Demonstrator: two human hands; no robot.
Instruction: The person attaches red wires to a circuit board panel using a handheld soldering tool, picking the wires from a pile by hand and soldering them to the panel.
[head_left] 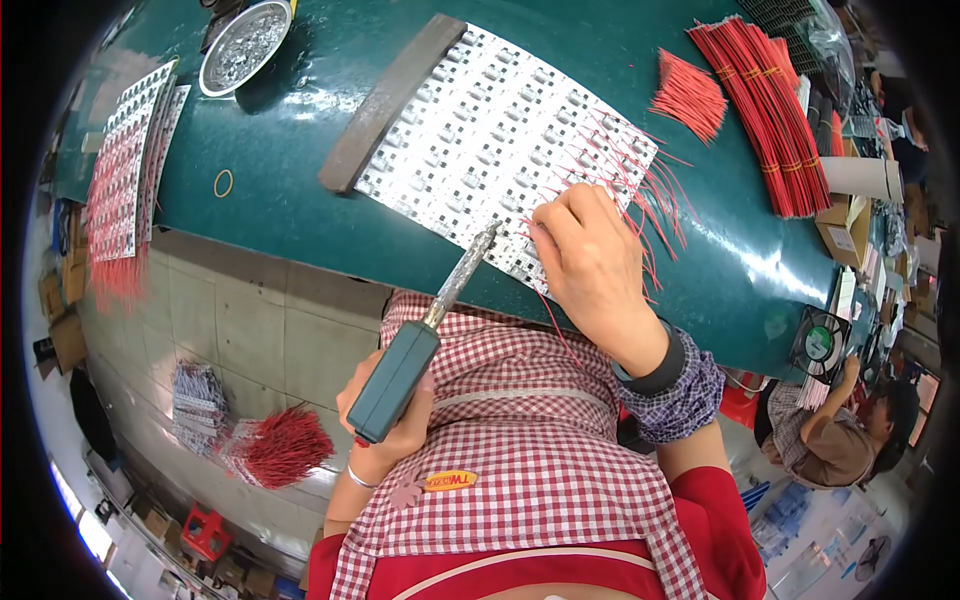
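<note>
My left hand (pixel 408 428) is wrapped round the dark green handle of a soldering iron (pixel 397 380). Its metal tip rests at or just above the near side of a white circuit board panel (pixel 470 140) with rows of small parts. Over the panel's near right part, my right hand (pixel 595 270) is closed in a pinch, fingertips close to the iron's tip. A thin red wire (pixel 530 222) shows at those fingertips. More red wires (pixel 655 205) stick out from the panel's right side, partly behind my right hand. A dark bar (pixel 385 115) lies along the panel's left edge.
Loose red wires (pixel 690 95) and tied bundles of red wire (pixel 765 110) lie right on the green table (pixel 290 170). A metal bowl (pixel 245 50) stands back left, wired panels (pixel 130 170) hang over the left edge. A small fan (pixel 820 340) and another person (pixel 850 430) are at right.
</note>
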